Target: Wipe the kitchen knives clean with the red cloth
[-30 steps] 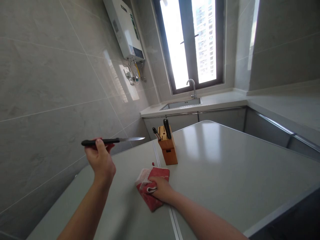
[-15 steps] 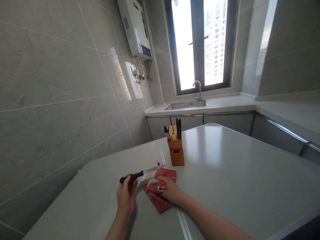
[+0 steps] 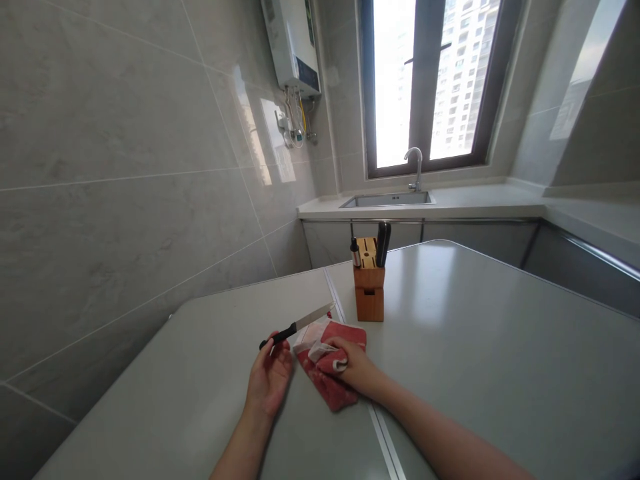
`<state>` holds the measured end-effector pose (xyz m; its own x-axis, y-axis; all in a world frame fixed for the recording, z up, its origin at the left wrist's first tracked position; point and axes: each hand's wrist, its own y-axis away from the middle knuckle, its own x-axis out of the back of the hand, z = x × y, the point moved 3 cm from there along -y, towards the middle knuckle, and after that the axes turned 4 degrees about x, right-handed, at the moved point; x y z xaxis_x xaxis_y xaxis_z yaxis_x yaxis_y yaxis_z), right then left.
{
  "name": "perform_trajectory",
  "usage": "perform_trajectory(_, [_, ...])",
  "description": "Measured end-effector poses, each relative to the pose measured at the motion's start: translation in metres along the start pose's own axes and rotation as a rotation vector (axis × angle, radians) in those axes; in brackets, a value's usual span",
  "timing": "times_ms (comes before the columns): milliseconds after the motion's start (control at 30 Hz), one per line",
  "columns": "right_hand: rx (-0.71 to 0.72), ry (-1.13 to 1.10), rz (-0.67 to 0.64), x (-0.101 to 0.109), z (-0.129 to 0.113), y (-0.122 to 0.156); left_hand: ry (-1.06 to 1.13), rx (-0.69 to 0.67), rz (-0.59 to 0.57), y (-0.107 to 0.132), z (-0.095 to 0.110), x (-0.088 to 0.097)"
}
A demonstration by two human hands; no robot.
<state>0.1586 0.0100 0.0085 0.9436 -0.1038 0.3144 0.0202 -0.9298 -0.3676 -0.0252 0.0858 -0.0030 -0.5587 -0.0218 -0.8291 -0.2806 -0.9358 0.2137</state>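
One knife [image 3: 296, 327], raised at left a second ago, now low beside red-and-white cloth [image 3: 326, 379]; gripped loosely in left hand [image 3: 271, 381]; cloth bunched in right hand [image 3: 359, 367], as before.

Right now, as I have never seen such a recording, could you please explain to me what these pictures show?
There is no machine, only a person's two bare hands, seen by one camera worn on the head, looking forward and down. The left hand holds a black-handled knife with a silver blade. The right hand grips a red-and-white cloth on a pale, smooth table. Beyond the cloth stands a brown wooden knife block with black handles sticking up.
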Motion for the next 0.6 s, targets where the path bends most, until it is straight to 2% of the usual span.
perform_trajectory(467, [0.024,-0.113,0.012,0.0050,-0.0004,-0.0024,0.006,0.040,-0.008,0.0025,-0.0034,-0.0010])
perform_trajectory(600, [-0.032,-0.197,0.056,0.0067,0.0016,-0.0030,0.027,0.056,-0.014,0.0023,-0.0031,-0.0007])
